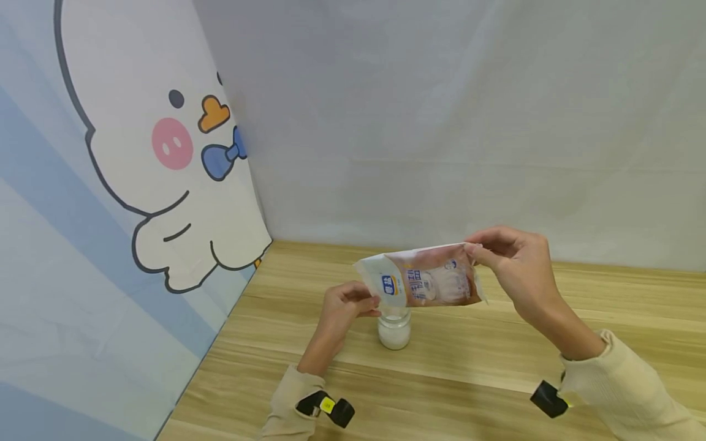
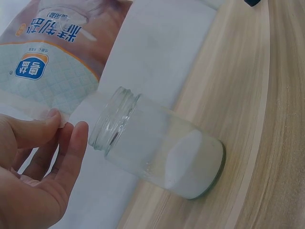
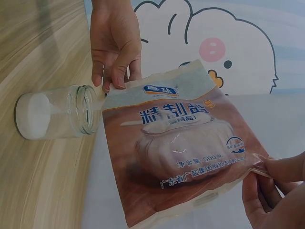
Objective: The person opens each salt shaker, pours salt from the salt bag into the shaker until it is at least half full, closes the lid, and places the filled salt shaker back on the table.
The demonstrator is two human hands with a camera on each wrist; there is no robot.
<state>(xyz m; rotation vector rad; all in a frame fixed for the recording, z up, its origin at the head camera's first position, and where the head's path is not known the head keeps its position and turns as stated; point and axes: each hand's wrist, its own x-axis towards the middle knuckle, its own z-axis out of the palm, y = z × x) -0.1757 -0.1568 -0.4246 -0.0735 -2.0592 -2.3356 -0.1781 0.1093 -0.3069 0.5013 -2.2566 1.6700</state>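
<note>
A brown and pale blue salt bag (image 1: 436, 278) is held tilted above a glass jar (image 1: 394, 331), its low corner over the jar's mouth. White salt (image 3: 34, 116) lies in the bottom of the jar, and a pale stream (image 2: 88, 109) runs from the bag into it. My left hand (image 1: 344, 312) pinches the bag's lower end between thumb and fingers, close beside the jar's rim. At the raised end, my right hand (image 1: 518, 269) grips the opposite corner of the bag. The jar stands upright and uncovered on the table.
The wood-grain table (image 1: 441, 380) runs back to a pale grey curtain (image 1: 441, 122). A panel with a white cartoon bird (image 1: 165, 184) borders the table on the left. Both wrists wear small black cameras (image 1: 342, 413).
</note>
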